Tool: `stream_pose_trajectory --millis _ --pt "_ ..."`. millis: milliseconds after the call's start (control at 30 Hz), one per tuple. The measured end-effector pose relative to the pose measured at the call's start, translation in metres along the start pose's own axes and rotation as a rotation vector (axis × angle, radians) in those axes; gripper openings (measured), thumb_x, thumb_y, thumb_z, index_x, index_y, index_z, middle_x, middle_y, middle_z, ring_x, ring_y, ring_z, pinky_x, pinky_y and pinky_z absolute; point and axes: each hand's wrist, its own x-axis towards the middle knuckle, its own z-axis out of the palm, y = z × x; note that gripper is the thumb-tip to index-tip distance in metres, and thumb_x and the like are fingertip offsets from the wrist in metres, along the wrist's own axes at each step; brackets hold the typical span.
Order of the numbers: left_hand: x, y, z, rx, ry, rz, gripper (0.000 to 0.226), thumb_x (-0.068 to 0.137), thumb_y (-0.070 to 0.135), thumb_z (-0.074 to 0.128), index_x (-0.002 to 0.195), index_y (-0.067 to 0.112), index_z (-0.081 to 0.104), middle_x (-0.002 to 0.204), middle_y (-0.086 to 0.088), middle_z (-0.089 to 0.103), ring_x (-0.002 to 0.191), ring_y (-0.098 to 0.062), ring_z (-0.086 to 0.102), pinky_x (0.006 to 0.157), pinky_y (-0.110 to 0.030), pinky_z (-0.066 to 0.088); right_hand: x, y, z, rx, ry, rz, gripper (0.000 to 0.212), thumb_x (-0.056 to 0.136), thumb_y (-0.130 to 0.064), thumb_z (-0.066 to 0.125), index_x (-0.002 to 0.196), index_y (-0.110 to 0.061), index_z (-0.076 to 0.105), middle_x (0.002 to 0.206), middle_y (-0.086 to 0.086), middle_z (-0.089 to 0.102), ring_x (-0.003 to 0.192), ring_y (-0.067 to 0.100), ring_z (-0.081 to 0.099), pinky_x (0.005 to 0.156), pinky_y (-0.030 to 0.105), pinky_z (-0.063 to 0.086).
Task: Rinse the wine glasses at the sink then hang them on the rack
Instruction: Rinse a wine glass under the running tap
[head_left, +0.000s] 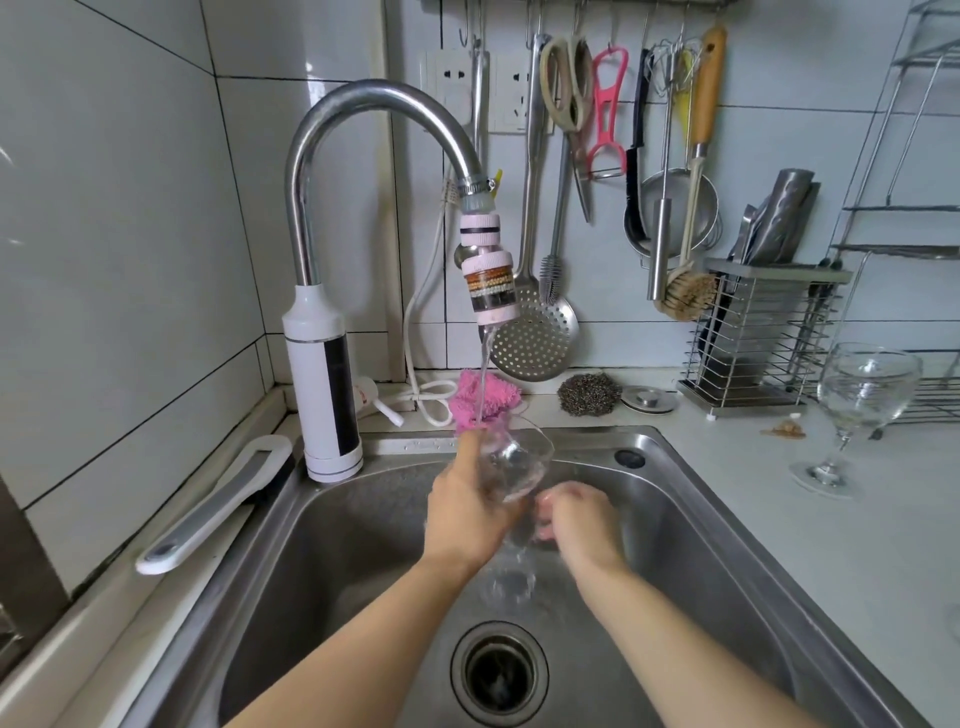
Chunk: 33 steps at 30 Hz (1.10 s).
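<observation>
Head view: the rinsing step is under way. The left hand (467, 512) wraps round the bowl of a tilted wine glass (519, 465), held over the back half of the sink (691, 499). Water from the faucet (488, 291) runs into it. The right hand (579, 519) curls its fingers at the stem. A second glass (865, 397) stands upright on the countertop, past the sink's right rim. Next, I judge, comes tipping the water out and carrying the glass to the rack with a firm stem grip.

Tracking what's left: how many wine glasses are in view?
2: held glass under the tap, gripped by left hand and right hand; standing glass on the counter. Others may be hidden.
</observation>
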Motion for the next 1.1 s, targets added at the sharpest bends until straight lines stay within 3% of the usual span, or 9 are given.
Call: stream_pose_trajectory --millis 100,200,333,467,567,667,800,967,1100 --pt "0.000 -0.003 -0.003 0.233 -0.061 0.085 0.067 0.074 0.003 0.072 0.128 0.035 0.049 0.109 0.000 0.065 0.096 -0.028 0.064 0.082 -0.038 0.053 0.003 -0.004 -0.006 0.394 -0.017 0.135 0.049 0.097 -0.057 0.043 0.099 -0.014 0.066 0.079 0.009 0.075 0.043 0.020 0.056 0.040 0.022 0.032" --pt "0.000 -0.005 -0.003 0.406 -0.097 0.149 0.077 0.072 -0.004 0.065 0.136 0.036 0.045 0.113 -0.002 0.056 0.096 -0.031 0.060 0.088 -0.042 0.049 -0.004 -0.006 0.000 0.401 -0.109 0.156 0.065 0.069 -0.086 0.055 0.097 -0.028 0.063 0.090 0.006 0.072 0.043 0.017 0.053 0.037 0.020 0.028" --pt "0.000 -0.010 -0.002 0.528 -0.091 0.241 0.075 0.073 -0.004 0.056 0.137 0.034 0.046 0.112 -0.001 0.055 0.096 -0.030 0.058 0.085 -0.037 0.041 -0.008 -0.003 0.005 0.395 -0.208 0.129 0.064 0.061 -0.068 0.078 0.097 -0.016 0.065 0.087 0.011 0.071 0.049 0.017 0.056 0.040 0.025 0.036" --pt "0.002 -0.010 -0.004 0.736 0.118 0.361 0.071 0.065 0.000 0.066 0.131 0.020 0.052 0.115 -0.005 0.052 0.102 -0.028 0.053 0.085 -0.039 0.044 -0.004 -0.002 0.007 0.611 -0.204 0.139 0.042 0.073 -0.045 0.084 0.093 -0.011 0.070 0.092 0.016 0.074 0.060 0.025 0.067 0.053 0.032 0.054" --pt "0.001 0.000 0.000 0.483 0.233 0.327 0.045 0.068 -0.002 0.061 0.108 0.016 0.054 0.105 -0.002 0.056 0.091 -0.025 0.055 0.076 -0.037 0.047 -0.003 -0.004 0.007 0.785 -0.256 0.153 0.027 0.085 -0.037 0.075 0.096 -0.013 0.077 0.097 0.014 0.077 0.082 0.024 0.075 0.060 0.031 0.058" --pt "0.001 0.002 0.002 0.030 0.144 -0.054 0.003 0.097 0.018 0.054 0.096 0.018 0.052 0.091 0.001 0.065 0.086 -0.026 0.064 0.078 -0.042 0.051 0.000 -0.004 0.004 0.881 -0.238 0.199 0.036 0.086 -0.035 0.074 0.108 -0.007 0.068 0.091 0.015 0.077 0.083 0.023 0.076 0.061 0.031 0.059" --pt "0.003 0.003 -0.003 -0.329 0.053 -0.353 0.036 0.105 0.045 0.043 0.098 0.019 0.065 0.098 -0.004 0.074 0.097 -0.025 0.070 0.094 -0.047 0.054 -0.003 -0.003 0.002 0.709 -0.392 0.140 0.037 0.078 -0.037 0.079 0.102 -0.011 0.072 0.094 0.014 0.077 0.083 0.026 0.075 0.067 0.035 0.060" --pt "0.012 -0.004 -0.009 -0.517 0.017 -0.426 0.025 0.104 0.021 0.051 0.096 0.007 0.070 0.090 -0.011 0.079 0.088 -0.032 0.076 0.092 -0.051 0.058 -0.015 0.001 0.011 0.318 -0.537 0.103 0.071 0.052 -0.034 0.093 0.108 -0.009 0.058 0.093 0.009 0.076 0.082 0.027 0.075 0.064 0.038 0.060" --pt "0.011 -0.006 -0.007 -0.562 -0.135 -0.438 0.016 0.104 0.013 0.051 0.102 0.002 0.062 0.088 -0.018 0.078 0.074 -0.031 0.075 0.077 -0.043 0.062 -0.015 0.004 0.009 0.159 -0.626 0.072 0.041 0.068 -0.020 0.086 0.103 -0.020 0.064 0.086 0.000 0.077 0.075 0.020 0.074 0.063 0.032 0.057"
